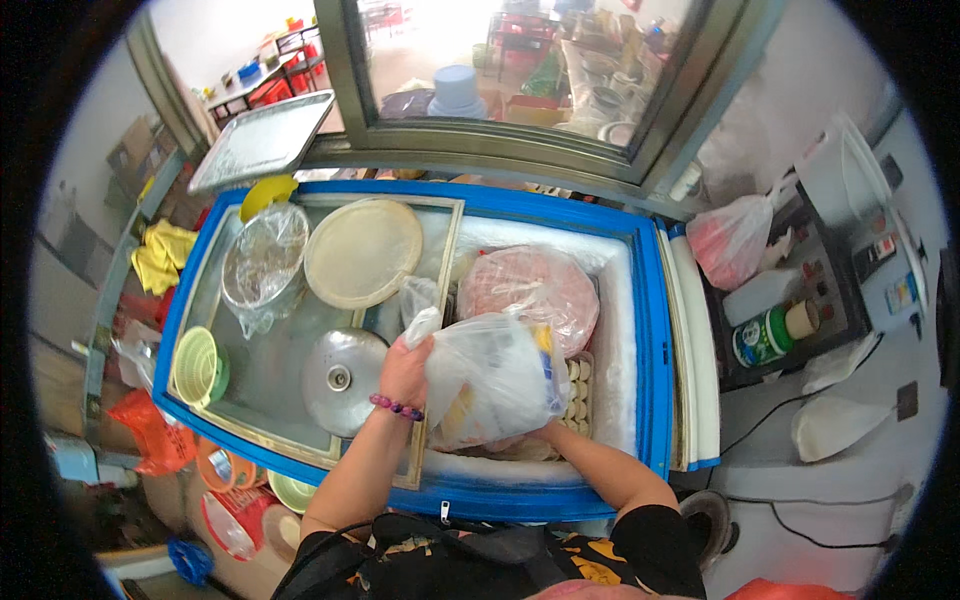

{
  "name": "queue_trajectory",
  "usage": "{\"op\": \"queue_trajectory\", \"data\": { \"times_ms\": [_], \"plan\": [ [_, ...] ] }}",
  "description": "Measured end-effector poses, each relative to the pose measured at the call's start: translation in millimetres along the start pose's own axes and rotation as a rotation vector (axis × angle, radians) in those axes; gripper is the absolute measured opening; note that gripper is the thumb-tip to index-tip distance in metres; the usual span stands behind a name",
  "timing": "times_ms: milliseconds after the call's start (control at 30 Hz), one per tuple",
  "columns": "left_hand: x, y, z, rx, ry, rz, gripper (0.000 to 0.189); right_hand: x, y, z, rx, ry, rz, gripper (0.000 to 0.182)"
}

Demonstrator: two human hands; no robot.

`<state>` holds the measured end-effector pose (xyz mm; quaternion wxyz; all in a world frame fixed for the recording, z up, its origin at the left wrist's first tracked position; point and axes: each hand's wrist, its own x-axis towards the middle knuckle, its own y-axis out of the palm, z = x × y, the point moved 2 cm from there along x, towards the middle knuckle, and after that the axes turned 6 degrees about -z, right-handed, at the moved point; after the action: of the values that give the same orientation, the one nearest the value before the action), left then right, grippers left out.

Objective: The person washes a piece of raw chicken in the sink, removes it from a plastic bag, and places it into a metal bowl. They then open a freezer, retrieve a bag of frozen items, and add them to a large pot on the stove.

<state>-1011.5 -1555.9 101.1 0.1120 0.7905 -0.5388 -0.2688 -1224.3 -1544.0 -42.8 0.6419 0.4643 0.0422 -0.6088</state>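
My left hand (409,367), with a beaded bracelet at the wrist, grips the twisted neck of a translucent white plastic bag (487,382). A yellow and blue package (551,356) shows through the bag's right side. My right hand (546,433) reaches beneath the bag, its fingers hidden. Both hands are over the uncovered right half of a frost-lined chest freezer (652,337). Just behind the bag lies a large round clear-wrapped bundle of pink food (529,289). A tray of pale, roundish food pieces (579,401) stands to the right, partly covered by the bag.
The sliding glass lid (277,375) covers the freezer's left half. On it are a metal pot lid (341,382), a round cream lid (365,253), a plastic-wrapped bowl (266,259) and a green basket (199,367). A green bottle (765,334) lies on the right-hand shelf.
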Motion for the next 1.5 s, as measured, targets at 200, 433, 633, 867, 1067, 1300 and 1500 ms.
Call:
{"op": "queue_trajectory", "data": {
  "times_ms": [200, 433, 633, 867, 1067, 1300, 1500],
  "plan": [
    [-16, 18, 4, 0.671, 0.26, 0.049, 0.022, 30, -45, -25, -0.73, -0.212, 0.095, 0.041],
    [-37, 26, 58, 0.939, 0.598, 0.342, 0.031, -55, -97, 52, -1.241, 0.005, -0.013, 0.039],
    [-51, 51, 106, 0.952, 0.424, 0.879, 0.026, -112, -52, 94, -1.155, -0.868, -0.514, 0.037],
    [-64, 21, 144, 1.62, 0.745, 0.767, 0.03, -78, 38, 33, -1.628, -1.13, -0.051, 0.051],
    [-113, -53, 41, 1.284, 0.625, 0.806, 0.046, -42, 26, 3, -1.894, -1.086, 0.013, 0.059],
    [-149, -201, -127, 1.101, 0.673, -0.137, 0.012, -35, 26, -1, -1.9, -1.113, -0.005, 0.062],
    [-140, -410, -223, 0.875, 0.774, -0.878, 0.017, -58, 34, 20, -1.387, -0.827, -0.106, 0.058]
  ]
}}
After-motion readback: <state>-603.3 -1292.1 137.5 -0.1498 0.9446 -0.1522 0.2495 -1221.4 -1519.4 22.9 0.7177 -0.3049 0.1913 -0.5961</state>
